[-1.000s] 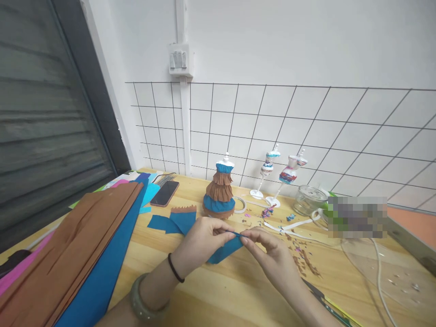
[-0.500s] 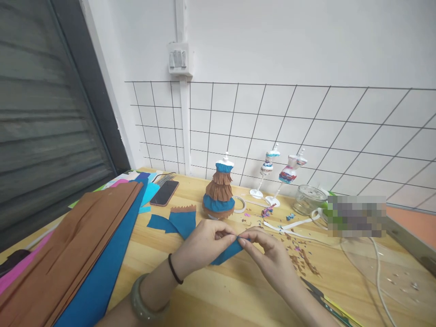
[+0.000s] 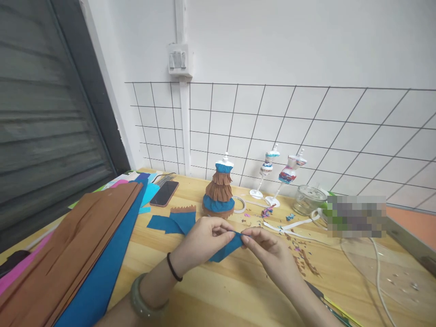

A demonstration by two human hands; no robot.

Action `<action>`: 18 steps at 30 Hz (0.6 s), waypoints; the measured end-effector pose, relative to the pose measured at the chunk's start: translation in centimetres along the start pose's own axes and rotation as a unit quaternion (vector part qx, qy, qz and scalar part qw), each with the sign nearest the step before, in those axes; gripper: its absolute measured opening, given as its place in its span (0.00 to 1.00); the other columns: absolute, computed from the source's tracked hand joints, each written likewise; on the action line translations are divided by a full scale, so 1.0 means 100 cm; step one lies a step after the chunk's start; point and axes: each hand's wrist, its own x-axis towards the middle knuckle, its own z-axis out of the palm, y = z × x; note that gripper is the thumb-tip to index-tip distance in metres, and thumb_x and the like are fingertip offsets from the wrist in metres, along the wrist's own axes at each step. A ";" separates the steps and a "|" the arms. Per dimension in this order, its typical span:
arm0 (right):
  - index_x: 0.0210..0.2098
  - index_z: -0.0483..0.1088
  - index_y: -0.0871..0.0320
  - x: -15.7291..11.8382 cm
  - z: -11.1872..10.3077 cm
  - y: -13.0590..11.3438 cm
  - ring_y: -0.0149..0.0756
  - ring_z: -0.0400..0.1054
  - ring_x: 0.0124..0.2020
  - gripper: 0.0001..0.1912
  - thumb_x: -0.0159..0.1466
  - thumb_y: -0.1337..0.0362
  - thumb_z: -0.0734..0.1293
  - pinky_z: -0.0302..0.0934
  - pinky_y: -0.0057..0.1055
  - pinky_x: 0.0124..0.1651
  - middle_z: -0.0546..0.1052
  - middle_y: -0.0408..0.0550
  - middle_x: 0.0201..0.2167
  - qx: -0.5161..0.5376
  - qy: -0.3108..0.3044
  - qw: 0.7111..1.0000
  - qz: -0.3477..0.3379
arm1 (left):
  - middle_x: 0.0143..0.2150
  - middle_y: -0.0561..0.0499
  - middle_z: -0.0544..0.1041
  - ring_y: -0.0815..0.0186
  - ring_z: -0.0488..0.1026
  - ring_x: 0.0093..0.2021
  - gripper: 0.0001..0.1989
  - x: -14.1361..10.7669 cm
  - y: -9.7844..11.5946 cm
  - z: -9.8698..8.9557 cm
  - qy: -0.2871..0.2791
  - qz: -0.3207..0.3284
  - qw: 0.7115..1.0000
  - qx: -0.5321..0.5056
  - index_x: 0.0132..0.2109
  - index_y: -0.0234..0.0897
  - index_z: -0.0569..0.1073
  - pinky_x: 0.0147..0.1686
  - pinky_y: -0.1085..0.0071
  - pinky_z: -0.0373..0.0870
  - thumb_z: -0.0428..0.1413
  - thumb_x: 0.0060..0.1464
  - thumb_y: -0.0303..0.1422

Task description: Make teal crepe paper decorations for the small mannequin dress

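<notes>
My left hand (image 3: 206, 238) pinches the upper edge of a blue crepe paper strip (image 3: 227, 250) between thumb and fingertips. A short way along the same edge, my right hand (image 3: 270, 254) pinches it too. The strip hangs slanting below the fingers, partly hidden behind my left hand. Just beyond my hands stands a small mannequin (image 3: 220, 188) in a tiered blue and brown crepe paper dress. Blue paper pieces (image 3: 185, 221), one with a zigzag brown edge, lie to the left of it.
Brown crepe paper (image 3: 78, 227) is stacked over blue at left, near a phone (image 3: 164, 193). Behind stand two white mannequins (image 3: 288, 172) and a glass jar (image 3: 309, 200). A tape roll (image 3: 240, 205), paper scraps (image 3: 308, 263) and scissors (image 3: 327, 302) lie on the wooden table (image 3: 204, 299).
The fingertips of my two hands have moved slightly apart along the strip's edge, and more blue paper shows between them. Everything else on the table stays in place.
</notes>
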 end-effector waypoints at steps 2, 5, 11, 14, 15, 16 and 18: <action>0.30 0.72 0.59 0.000 0.000 -0.002 0.35 0.69 0.25 0.11 0.53 0.56 0.67 0.65 0.30 0.32 0.75 0.45 0.21 0.015 -0.005 1.000 0.008 | 0.26 0.51 0.73 0.71 0.67 0.27 0.09 0.001 0.000 0.001 0.000 -0.006 1.000 -0.019 0.34 0.32 0.73 0.25 0.77 0.60 0.54 0.46 0.33; 0.30 0.72 0.59 0.001 0.001 -0.005 0.33 0.68 0.22 0.12 0.53 0.56 0.68 0.64 0.28 0.29 0.74 0.43 0.17 0.032 -0.013 0.999 0.018 | 0.24 0.52 0.71 0.73 0.65 0.24 0.09 0.002 -0.001 0.001 0.012 -0.013 0.999 -0.035 0.33 0.31 0.73 0.23 0.78 0.58 0.55 0.45 0.32; 0.33 0.74 0.58 0.000 -0.002 -0.009 0.33 0.69 0.24 0.12 0.51 0.57 0.69 0.62 0.28 0.33 0.76 0.44 0.18 0.074 -0.029 0.996 0.048 | 0.22 0.54 0.69 0.74 0.63 0.23 0.09 0.003 -0.001 -0.002 0.014 -0.025 0.998 -0.060 0.34 0.31 0.72 0.22 0.78 0.58 0.54 0.45 0.32; 0.33 0.75 0.56 0.000 -0.003 -0.009 0.32 0.68 0.25 0.11 0.51 0.58 0.69 0.62 0.28 0.35 0.76 0.43 0.18 0.102 -0.036 0.992 0.064 | 0.21 0.57 0.66 0.74 0.63 0.23 0.09 0.002 0.001 -0.003 0.009 -0.023 0.997 -0.077 0.35 0.32 0.70 0.23 0.78 0.59 0.54 0.45 0.31; 0.33 0.75 0.55 0.000 -0.003 -0.009 0.31 0.68 0.25 0.11 0.52 0.58 0.69 0.61 0.28 0.35 0.76 0.42 0.18 0.107 -0.038 0.991 0.066 | 0.21 0.57 0.65 0.75 0.63 0.23 0.08 0.002 0.002 -0.003 0.009 -0.018 0.997 -0.080 0.35 0.32 0.70 0.23 0.78 0.60 0.53 0.45 0.30; 0.33 0.75 0.55 0.000 -0.003 -0.009 0.31 0.68 0.25 0.10 0.52 0.59 0.69 0.61 0.28 0.36 0.76 0.42 0.18 0.112 -0.040 0.991 0.067 | 0.21 0.57 0.65 0.75 0.63 0.23 0.08 0.002 0.003 -0.003 0.009 -0.012 0.997 -0.081 0.35 0.32 0.70 0.23 0.78 0.60 0.53 0.45 0.30; 0.33 0.76 0.55 -0.001 -0.004 -0.008 0.32 0.68 0.25 0.10 0.53 0.59 0.69 0.61 0.29 0.36 0.76 0.42 0.18 0.118 -0.041 0.990 0.066 | 0.21 0.57 0.65 0.75 0.63 0.23 0.06 0.001 0.003 -0.003 0.010 -0.003 0.997 -0.080 0.33 0.32 0.70 0.23 0.79 0.59 0.52 0.46 0.29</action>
